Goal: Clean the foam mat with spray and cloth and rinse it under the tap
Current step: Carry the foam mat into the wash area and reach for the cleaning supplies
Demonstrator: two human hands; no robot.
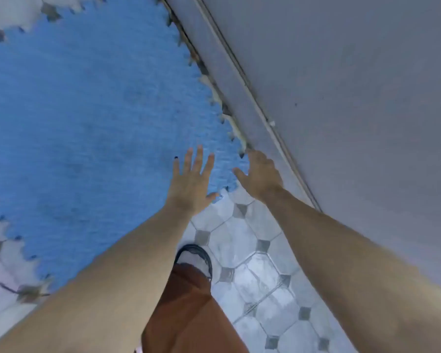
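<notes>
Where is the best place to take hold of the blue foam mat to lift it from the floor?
Probably its near corner by the wall: the blue foam mat lies flat on the tiled floor, and there its toothed edge is exposed. Come from the tile side, beside the right hand.

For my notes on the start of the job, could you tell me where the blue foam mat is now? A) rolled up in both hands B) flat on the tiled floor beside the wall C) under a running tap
B: the mat lies spread on the tiled floor, one edge along the wall.
</notes>
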